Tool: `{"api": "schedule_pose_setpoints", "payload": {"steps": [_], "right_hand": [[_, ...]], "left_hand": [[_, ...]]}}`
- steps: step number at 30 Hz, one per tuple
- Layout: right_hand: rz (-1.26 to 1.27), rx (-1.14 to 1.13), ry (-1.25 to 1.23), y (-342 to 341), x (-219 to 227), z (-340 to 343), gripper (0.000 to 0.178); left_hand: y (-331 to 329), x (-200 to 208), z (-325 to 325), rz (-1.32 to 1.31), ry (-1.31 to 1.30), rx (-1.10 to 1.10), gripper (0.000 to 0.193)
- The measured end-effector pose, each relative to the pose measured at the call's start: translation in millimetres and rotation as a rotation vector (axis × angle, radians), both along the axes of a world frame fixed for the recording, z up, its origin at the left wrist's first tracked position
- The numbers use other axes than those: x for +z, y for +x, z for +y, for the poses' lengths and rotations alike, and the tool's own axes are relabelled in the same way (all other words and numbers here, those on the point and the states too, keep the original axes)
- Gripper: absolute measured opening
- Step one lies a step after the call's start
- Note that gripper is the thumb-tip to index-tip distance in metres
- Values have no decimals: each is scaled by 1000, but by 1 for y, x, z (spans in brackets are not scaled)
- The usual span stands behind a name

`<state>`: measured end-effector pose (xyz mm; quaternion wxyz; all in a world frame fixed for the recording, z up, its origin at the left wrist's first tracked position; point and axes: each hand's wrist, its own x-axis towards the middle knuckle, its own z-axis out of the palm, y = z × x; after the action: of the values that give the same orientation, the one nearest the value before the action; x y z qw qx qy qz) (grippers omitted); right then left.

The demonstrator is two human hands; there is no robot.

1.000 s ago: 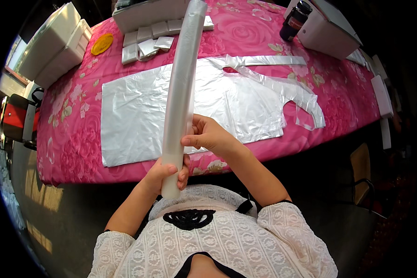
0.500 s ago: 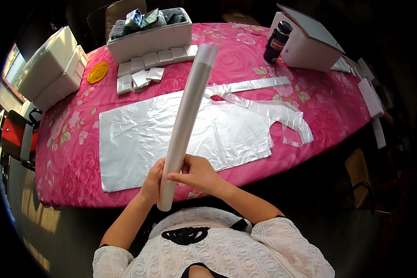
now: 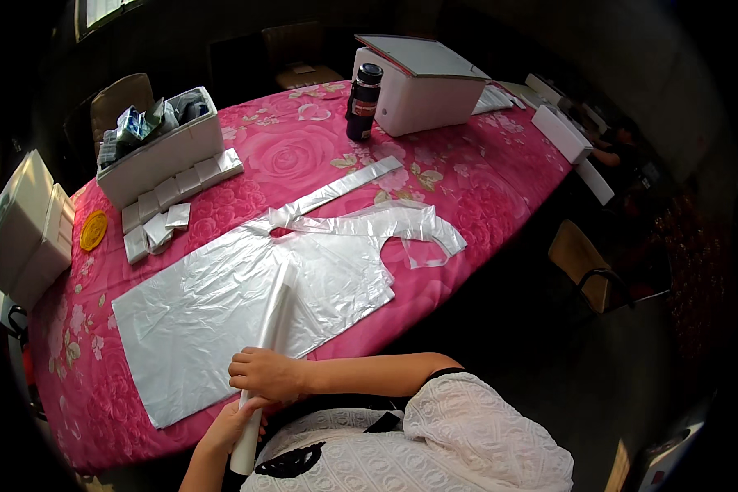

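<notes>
A long roll of translucent plastic film point(image 3: 272, 316) slants across the near edge of the table, its far end over a shiny whitish plastic garment, apron-like with strap-like ends point(image 3: 189, 312). My left hand point(image 3: 234, 425) grips the roll near its lower end. Just above it, my right hand point(image 3: 264, 373) lies closed over the roll, with that forearm crossing in from the right. The garment is spread flat and creased on the pink floral tablecloth point(image 3: 303, 152).
At the far left, a white foam box point(image 3: 160, 160) holds packets, with small white packets point(image 3: 168, 193) before it. Also around: a yellow round item point(image 3: 93, 230), stacked foam boxes point(image 3: 37, 238), a dark flask point(image 3: 363, 102), a lidded foam box point(image 3: 426, 94) and a chair point(image 3: 580, 256).
The view has swung to the right. The roll has lowered from standing raised toward me to lying lower over the garment, and my right hand now wraps over it from above.
</notes>
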<state>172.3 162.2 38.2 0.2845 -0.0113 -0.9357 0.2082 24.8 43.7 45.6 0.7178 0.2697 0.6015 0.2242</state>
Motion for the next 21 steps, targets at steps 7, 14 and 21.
{"api": "schedule_pose_setpoints", "payload": {"steps": [7, 14, 21], "right_hand": [[-176, 320, 157, -27, -34, 3, 51], [-320, 212, 295, -12, -31, 77, 54], [-291, -490, 290, 56, -22, 173, 51]], "left_hand": [[-28, -19, -32, -184, -68, 44, 40], [-40, -24, -67, -296, -82, 97, 49], [-39, -29, -78, -315, -70, 101, 47]]}}
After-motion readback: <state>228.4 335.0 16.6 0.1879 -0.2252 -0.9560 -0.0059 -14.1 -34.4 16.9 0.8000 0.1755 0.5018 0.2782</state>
